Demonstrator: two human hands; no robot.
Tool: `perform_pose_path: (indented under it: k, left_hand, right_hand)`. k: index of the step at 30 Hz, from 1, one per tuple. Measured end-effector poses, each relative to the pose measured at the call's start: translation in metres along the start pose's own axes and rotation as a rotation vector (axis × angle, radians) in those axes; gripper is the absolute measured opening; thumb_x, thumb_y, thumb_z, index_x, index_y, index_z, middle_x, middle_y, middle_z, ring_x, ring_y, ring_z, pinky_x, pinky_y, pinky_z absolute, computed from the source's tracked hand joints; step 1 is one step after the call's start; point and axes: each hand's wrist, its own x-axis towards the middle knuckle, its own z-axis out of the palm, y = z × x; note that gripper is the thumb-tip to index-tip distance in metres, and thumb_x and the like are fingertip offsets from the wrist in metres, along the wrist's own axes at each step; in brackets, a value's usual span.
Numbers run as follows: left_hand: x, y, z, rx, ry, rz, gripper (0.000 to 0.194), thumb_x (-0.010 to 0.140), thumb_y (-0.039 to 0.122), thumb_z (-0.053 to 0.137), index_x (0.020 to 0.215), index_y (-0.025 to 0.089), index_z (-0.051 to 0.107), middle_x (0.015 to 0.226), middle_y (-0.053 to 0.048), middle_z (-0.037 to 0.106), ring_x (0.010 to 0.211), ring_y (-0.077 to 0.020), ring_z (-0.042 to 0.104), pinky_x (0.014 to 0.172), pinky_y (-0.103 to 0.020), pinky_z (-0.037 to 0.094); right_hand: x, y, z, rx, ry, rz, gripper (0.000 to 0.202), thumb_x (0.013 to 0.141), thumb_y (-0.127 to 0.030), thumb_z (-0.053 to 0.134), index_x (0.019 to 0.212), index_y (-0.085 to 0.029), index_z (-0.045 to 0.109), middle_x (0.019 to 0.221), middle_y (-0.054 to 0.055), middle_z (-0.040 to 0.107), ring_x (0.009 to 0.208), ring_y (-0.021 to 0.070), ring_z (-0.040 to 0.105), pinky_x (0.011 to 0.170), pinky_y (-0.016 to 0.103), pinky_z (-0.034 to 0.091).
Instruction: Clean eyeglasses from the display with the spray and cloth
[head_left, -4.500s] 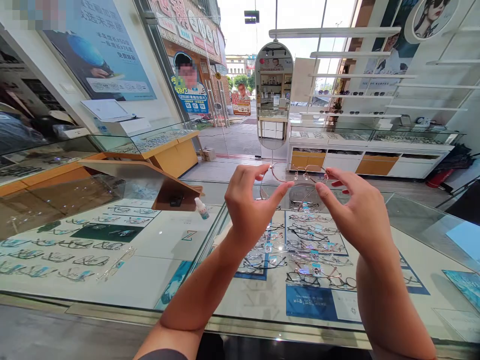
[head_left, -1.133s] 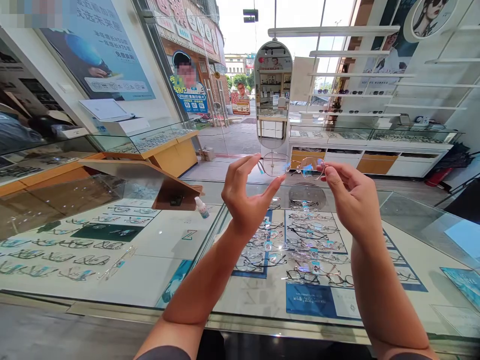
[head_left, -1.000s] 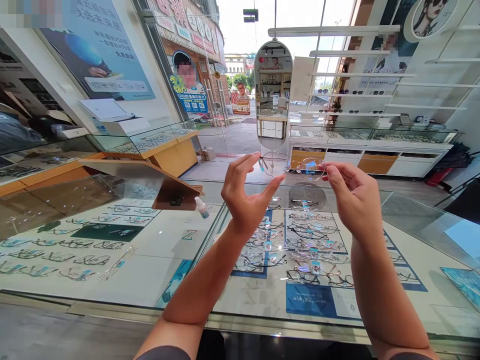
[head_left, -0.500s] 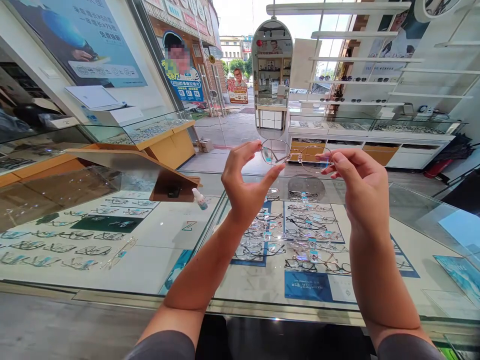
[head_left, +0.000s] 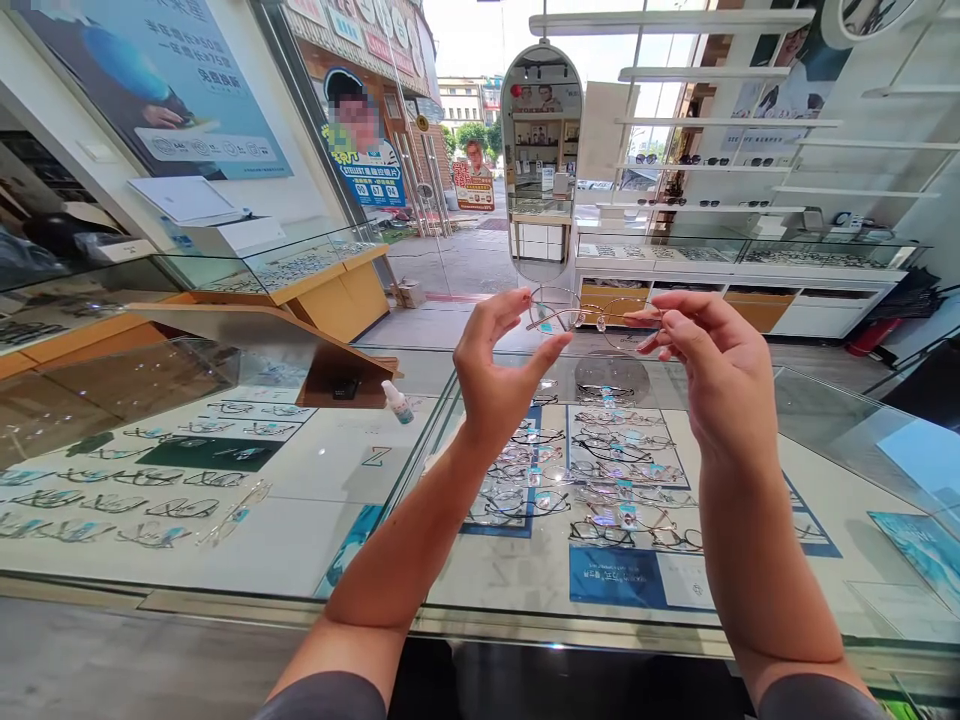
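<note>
A pair of thin-rimmed round eyeglasses [head_left: 589, 312] is held up above the glass counter, in front of the oval mirror's lower end. My right hand [head_left: 720, 365] pinches its right side between thumb and fingers. At its left edge is my left hand [head_left: 502, 370], thumb and fingers spread apart, fingertips close to the rim; whether they touch it I cannot tell. One thin temple arm slants across the left lens. Below, rows of eyeglasses [head_left: 611, 445] lie inside the glass display counter [head_left: 510, 590].
An oval mirror [head_left: 541, 160] stands beyond the counter. On the left are a small white spray bottle [head_left: 397, 402], a slanted wooden board [head_left: 247, 335] and more glasses [head_left: 180, 507]. White wall shelves [head_left: 727, 168] and a display cabinet [head_left: 795, 262] are at the back right.
The eyeglasses have turned slightly, and a temple arm now crosses the left lens. My left hand has moved a little right, its thumb and fingers still apart. My right hand keeps its hold.
</note>
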Motion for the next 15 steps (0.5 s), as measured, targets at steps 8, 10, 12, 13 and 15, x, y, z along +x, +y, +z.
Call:
perform_pose_path:
  k: [8, 10, 12, 13, 15]
  left_hand:
    - [-0.002, -0.01, 0.002, -0.032, -0.034, -0.038, 0.057, 0.09, 0.043, 0.089, 0.14, 0.034, 0.064, 0.135, -0.008, 0.076, 0.125, -0.0292, 0.077, 0.104, -0.049, 0.068]
    - [-0.001, -0.011, 0.001, -0.03, -0.046, -0.034, 0.056, 0.09, 0.042, 0.089, 0.14, 0.034, 0.064, 0.135, -0.008, 0.076, 0.124, -0.0287, 0.078, 0.103, -0.048, 0.068]
    - [0.001, -0.009, -0.001, -0.009, -0.065, -0.018, 0.057, 0.089, 0.042, 0.09, 0.139, 0.034, 0.065, 0.134, -0.008, 0.077, 0.123, -0.0277, 0.078, 0.102, -0.047, 0.068]
    - [0.002, -0.008, -0.002, 0.013, -0.077, -0.002, 0.057, 0.088, 0.043, 0.091, 0.139, 0.033, 0.066, 0.134, -0.008, 0.077, 0.122, -0.0272, 0.078, 0.101, -0.046, 0.068]
    - [0.003, -0.002, -0.004, 0.073, -0.109, 0.052, 0.058, 0.086, 0.044, 0.092, 0.137, 0.031, 0.067, 0.132, -0.008, 0.078, 0.122, -0.0267, 0.077, 0.101, -0.045, 0.068]
  right_hand:
    - [0.002, -0.002, -0.001, -0.02, -0.05, 0.023, 0.03, 0.105, -0.043, 0.058, 0.125, -0.024, 0.07, 0.115, 0.009, 0.08, 0.096, 0.023, 0.078, 0.086, 0.043, 0.063]
    - [0.002, -0.005, -0.001, -0.04, -0.03, -0.008, 0.027, 0.106, -0.041, 0.058, 0.122, -0.025, 0.071, 0.117, 0.009, 0.08, 0.101, 0.0237, 0.078, 0.091, 0.043, 0.062]
    - [0.002, -0.007, -0.002, -0.092, 0.02, -0.084, 0.026, 0.106, -0.04, 0.058, 0.121, -0.026, 0.073, 0.122, 0.009, 0.079, 0.108, 0.025, 0.076, 0.094, 0.044, 0.061]
    - [0.002, -0.008, -0.002, -0.133, 0.043, -0.129, 0.025, 0.106, -0.04, 0.059, 0.121, -0.027, 0.074, 0.123, 0.008, 0.079, 0.11, 0.0257, 0.076, 0.096, 0.045, 0.06]
    - [0.002, -0.011, -0.003, -0.229, 0.041, -0.203, 0.021, 0.104, -0.04, 0.063, 0.117, -0.029, 0.076, 0.124, 0.007, 0.079, 0.115, 0.0274, 0.074, 0.101, 0.048, 0.058]
